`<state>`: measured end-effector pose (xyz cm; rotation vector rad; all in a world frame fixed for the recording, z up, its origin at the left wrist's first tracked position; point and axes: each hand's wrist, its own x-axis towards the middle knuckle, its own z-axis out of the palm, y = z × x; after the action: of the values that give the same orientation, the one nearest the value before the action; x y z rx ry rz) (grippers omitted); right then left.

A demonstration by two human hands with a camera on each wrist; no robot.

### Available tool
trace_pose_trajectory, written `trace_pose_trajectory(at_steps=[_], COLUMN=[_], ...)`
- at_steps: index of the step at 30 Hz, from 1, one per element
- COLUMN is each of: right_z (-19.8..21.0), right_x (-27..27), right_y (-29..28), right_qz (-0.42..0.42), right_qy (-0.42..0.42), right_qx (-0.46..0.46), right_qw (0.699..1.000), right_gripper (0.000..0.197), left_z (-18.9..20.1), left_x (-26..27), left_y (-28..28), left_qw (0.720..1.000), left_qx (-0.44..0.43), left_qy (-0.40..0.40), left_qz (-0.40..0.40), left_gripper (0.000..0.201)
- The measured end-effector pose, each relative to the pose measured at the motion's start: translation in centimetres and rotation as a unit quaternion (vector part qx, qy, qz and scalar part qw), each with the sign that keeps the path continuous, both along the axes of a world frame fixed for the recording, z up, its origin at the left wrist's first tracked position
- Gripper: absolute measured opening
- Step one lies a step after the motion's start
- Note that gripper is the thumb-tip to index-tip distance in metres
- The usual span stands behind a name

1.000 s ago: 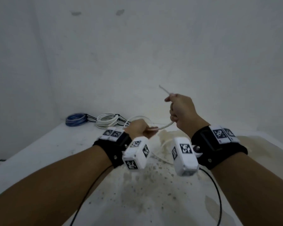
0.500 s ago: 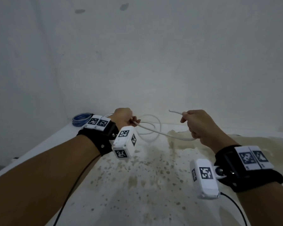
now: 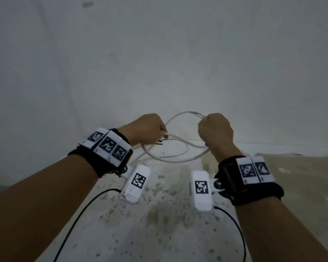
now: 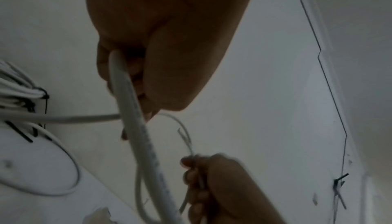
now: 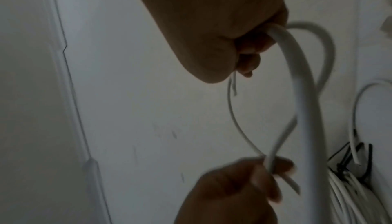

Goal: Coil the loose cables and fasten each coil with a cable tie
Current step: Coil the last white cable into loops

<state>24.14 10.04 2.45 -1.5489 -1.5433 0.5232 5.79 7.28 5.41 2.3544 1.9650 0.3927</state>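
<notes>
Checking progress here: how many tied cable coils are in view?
1: a white cable coil bound with black ties, lying on the white table near the left hand. Others may be hidden behind the hands.

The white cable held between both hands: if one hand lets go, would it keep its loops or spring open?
Probably springs open: the white cable holds broad, smooth arcs between the left hand and right hand, suggesting some stiffness. It looks light, sagging little. No tie shows on it yet.
</notes>
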Motion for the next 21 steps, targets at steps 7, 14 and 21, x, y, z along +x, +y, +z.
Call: trace_pose_trajectory(at_steps=[7,14,21], right_z=[-2.5,0.3,0.8], right_x=[2.6,1.9,0.9], right_y=[1.8,0.3,-1.0], right_qz=[0.051,0.178,0.225], right_qy=[-0.085,0.285,0.255], right_qx=[-0.138,-0.027,0.0], right_qw=[0.985,0.942,0.94], right_gripper=[0.017,0.026,0.024], left_z=[-0.9,0.1,1.0], left_x=[0.8,2.1,3.7], left_y=[0.7,2.0,1.5], left_qw=[0.995,0.976,0.964], left_qx=[0.046,0.195,0.219], left_qy=[0.04,-0.094,-0.153], left_qz=[-0.084,-0.016,0.017], left_gripper=[0.026,0.022,0.018])
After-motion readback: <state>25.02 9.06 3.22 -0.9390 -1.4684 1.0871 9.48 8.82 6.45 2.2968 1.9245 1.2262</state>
